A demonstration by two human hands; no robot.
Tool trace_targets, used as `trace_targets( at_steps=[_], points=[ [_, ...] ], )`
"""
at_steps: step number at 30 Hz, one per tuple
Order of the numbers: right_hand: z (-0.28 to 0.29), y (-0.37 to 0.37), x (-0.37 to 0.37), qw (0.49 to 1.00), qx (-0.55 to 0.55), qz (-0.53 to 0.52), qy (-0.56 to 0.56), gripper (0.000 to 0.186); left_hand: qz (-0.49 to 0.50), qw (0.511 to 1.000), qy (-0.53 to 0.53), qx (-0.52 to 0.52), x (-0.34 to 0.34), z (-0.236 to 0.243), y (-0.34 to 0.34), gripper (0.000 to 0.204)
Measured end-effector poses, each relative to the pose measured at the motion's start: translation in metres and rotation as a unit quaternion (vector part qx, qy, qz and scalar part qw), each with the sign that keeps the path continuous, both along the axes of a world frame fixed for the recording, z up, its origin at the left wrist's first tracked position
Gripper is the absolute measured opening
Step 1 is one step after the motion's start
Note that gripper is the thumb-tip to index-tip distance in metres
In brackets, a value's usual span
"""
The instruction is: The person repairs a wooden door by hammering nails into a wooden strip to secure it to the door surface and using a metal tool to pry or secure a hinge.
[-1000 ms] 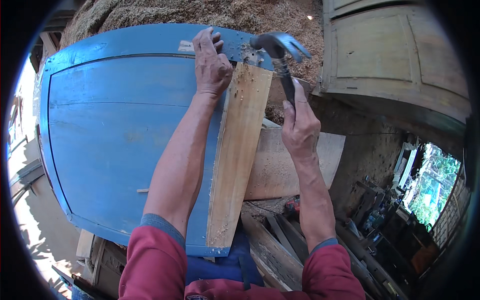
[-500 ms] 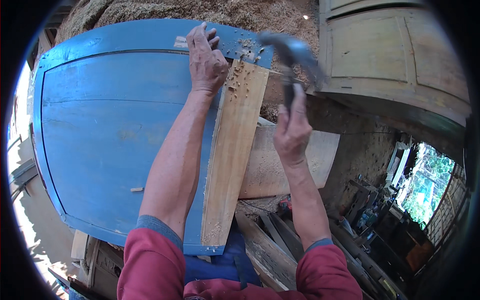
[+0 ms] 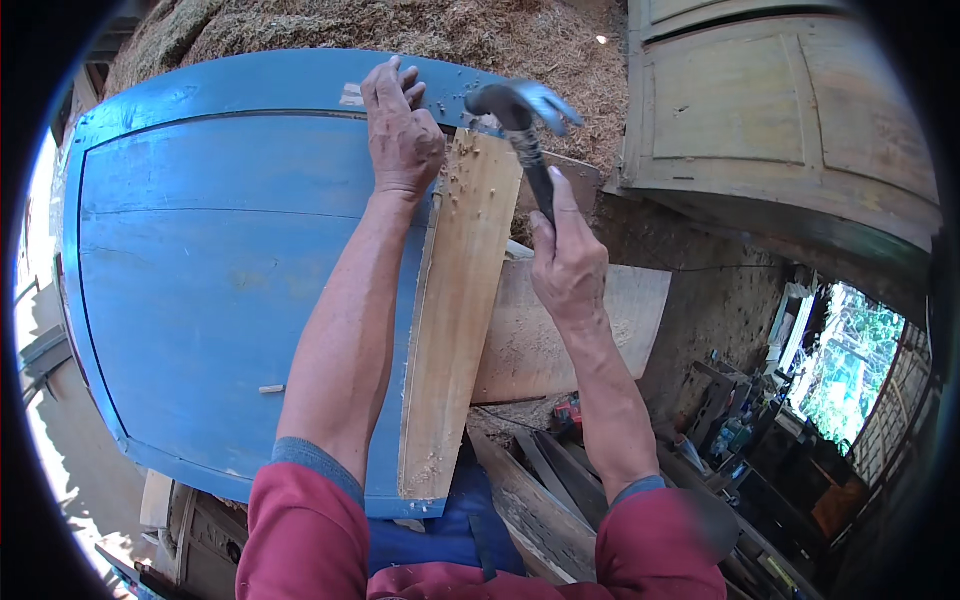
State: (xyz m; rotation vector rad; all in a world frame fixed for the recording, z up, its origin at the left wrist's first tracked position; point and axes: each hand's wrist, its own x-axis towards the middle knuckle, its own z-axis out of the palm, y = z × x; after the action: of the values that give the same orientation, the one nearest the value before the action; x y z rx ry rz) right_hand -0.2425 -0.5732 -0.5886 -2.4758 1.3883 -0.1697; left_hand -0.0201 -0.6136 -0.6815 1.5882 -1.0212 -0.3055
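A blue wooden panel door [image 3: 170, 280] lies across the left and middle, with a bare wooden strip [image 3: 455, 310] along its right side and chips scattered on it. My left hand [image 3: 400, 140] rests on the top rail with curled fingers; what they hold, if anything, is hidden. My right hand [image 3: 570, 250] grips the dark handle of a claw hammer [image 3: 518, 112]. The hammer head is over the chipped right end of the top rail, just right of my left hand; whether it touches the wood I cannot tell.
Wood shavings [image 3: 530, 50] cover the area behind the door. A weathered cabinet [image 3: 730, 100] stands at upper right. A pale board [image 3: 590, 330] lies right of the strip, above loose planks [image 3: 520, 510]. A red tool [image 3: 565, 410] and a cluttered corner [image 3: 750, 430] by an opening are at lower right.
The hammer, blurred half a second ago at the right, has swung leftward onto the end of the top rail. My left hand stays on the rail, shifted slightly in the picture along with the door.
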Motion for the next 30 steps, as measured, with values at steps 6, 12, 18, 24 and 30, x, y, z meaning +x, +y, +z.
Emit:
trace_targets(
  at_steps=[6, 12, 18, 24, 30],
  points=[
    [0.011, 0.027, -0.017, 0.956, -0.08, -0.063, -0.276, 0.049, -0.014, 1.0, -0.027, 0.003, -0.003, -0.001, 0.0, 0.052],
    [-0.006, 0.131, -0.054, 0.88, 0.228, -0.22, -0.354, 0.039, -0.198, 0.879, -0.371, 0.224, 0.054, 0.048, -0.113, 0.082],
    [-0.01, 0.227, -0.049, 0.828, 0.316, -0.27, -0.377, 0.039, -0.489, 0.614, -0.12, 0.608, 0.036, 0.03, -0.182, 0.098],
    [-0.021, 0.186, -0.071, 0.929, 0.093, -0.126, -0.335, 0.04, -0.5, 0.635, -0.022, 0.589, 0.017, 0.002, -0.183, 0.106],
    [-0.017, 0.108, -0.073, 0.955, 0.062, -0.112, -0.266, 0.051, -0.481, 0.616, -0.036, 0.623, 0.007, 0.026, -0.173, 0.111]
  ],
)
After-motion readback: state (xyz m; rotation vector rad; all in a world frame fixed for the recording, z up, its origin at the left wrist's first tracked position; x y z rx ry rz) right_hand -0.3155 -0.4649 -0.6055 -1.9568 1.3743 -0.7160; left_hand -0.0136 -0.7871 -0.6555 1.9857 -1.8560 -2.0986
